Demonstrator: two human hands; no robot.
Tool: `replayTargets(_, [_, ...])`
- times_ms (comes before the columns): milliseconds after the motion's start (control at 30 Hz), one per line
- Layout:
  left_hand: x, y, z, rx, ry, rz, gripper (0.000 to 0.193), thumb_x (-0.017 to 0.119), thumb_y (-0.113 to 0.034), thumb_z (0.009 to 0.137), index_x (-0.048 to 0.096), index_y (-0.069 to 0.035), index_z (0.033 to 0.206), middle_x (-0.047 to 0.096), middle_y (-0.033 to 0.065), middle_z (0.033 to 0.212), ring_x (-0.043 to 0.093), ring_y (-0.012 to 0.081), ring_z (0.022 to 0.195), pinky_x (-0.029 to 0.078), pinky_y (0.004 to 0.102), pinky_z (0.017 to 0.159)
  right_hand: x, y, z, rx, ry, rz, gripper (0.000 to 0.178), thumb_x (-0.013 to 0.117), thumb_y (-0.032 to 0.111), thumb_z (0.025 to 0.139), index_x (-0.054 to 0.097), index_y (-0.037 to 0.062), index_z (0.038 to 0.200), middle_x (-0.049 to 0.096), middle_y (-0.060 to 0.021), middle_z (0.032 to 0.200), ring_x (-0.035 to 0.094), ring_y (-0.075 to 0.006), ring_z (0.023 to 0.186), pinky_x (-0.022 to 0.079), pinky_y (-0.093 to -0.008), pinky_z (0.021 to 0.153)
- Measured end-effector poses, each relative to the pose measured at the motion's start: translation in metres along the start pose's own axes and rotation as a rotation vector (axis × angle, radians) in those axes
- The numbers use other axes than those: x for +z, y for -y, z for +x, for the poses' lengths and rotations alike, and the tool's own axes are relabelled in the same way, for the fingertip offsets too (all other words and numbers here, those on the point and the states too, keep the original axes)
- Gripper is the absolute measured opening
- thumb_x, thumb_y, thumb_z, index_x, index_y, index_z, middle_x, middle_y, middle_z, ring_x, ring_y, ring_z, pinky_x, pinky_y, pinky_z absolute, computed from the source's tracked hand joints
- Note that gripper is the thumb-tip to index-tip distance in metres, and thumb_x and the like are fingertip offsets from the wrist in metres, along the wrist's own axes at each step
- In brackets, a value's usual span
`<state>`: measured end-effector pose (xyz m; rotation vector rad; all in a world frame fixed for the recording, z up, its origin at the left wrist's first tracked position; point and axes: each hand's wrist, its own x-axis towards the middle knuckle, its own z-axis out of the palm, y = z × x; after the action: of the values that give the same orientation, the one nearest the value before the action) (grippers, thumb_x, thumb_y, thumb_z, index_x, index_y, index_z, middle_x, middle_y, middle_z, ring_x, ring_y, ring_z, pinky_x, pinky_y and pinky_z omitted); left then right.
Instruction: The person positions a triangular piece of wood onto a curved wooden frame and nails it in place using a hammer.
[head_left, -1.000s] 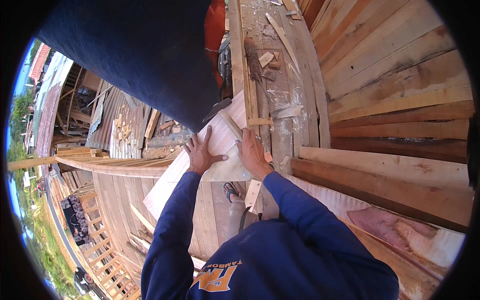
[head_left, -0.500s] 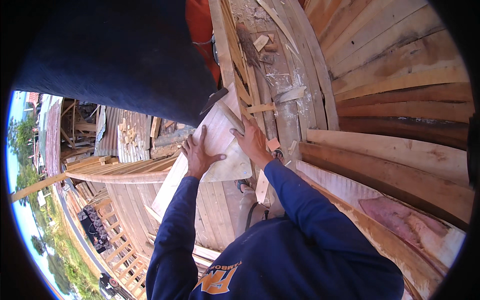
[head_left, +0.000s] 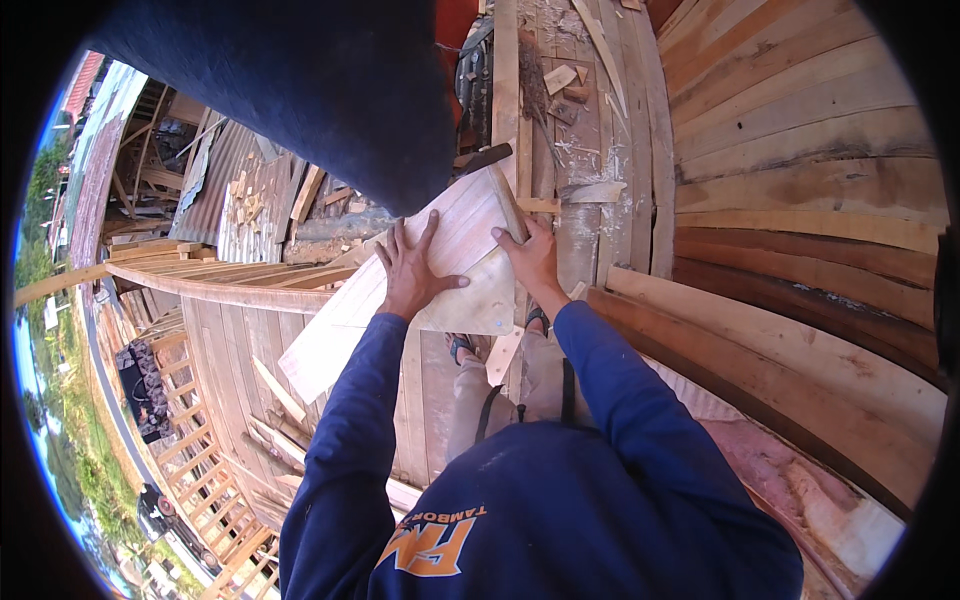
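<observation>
My left hand point(head_left: 412, 275) lies with fingers spread on a pale board point(head_left: 335, 345), beside a thin, worn sheet of plywood point(head_left: 475, 297) that overlaps it. My right hand point(head_left: 533, 255) is closed round the wooden handle of a hammer-like tool point(head_left: 507, 205), its thumb over the edge of the plywood. The tool's dark head point(head_left: 487, 158) sits at the board's far end, partly hidden by it. Whether it is a hammer or an adze is unclear. The board slants from lower left to upper right over the plank floor.
A large dark shape point(head_left: 300, 80) fills the upper left. On the right rises a curved plank wall point(head_left: 800, 150), with thick boards point(head_left: 780, 350) below it. Wood offcuts point(head_left: 565, 95) and shavings lie ahead. At left run a curved timber rail point(head_left: 220, 290) and a slatted frame point(head_left: 190, 420).
The view has shifted. The tool's handle now lies along the board's right edge, its head at the far end. My left hand stays spread on the board; my right keeps hold of the handle.
</observation>
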<state>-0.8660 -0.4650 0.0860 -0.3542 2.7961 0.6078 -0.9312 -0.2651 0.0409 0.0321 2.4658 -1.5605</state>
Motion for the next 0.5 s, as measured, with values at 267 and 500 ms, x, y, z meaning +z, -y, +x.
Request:
replayTargets(267, [0.040, -0.024, 0.004, -0.113, -0.295, 0.026, 0.086, 0.056, -0.062, 0.089, 0.026, -0.018, 0.156, 0.013, 0.0374, 0.154, 0.007, 0.0548, 0.145, 0.005, 0.0686, 0.114, 0.004, 0.004, -0.001, -0.011, -0.076, 0.026, 0.044, 0.080, 0.029, 0.079, 0.069, -0.0014, 0.110, 0.065, -0.0179, 0.103, 0.063, -0.0324, 0.097, 0.047, -0.0390, 0.088])
replayTargets(500, [0.054, -0.037, 0.009, -0.148, -0.433, 0.161, 0.085, 0.043, -0.065, 0.094, 0.026, -0.010, 0.156, 0.022, 0.0401, 0.151, 0.012, 0.0559, 0.144, 0.002, 0.0673, 0.114, 0.005, -0.001, -0.001, -0.010, -0.081, -0.037, 0.046, 0.079, 0.032, 0.082, 0.069, -0.0010, 0.113, 0.064, -0.0187, 0.105, 0.063, -0.0310, 0.099, 0.047, -0.0393, 0.091])
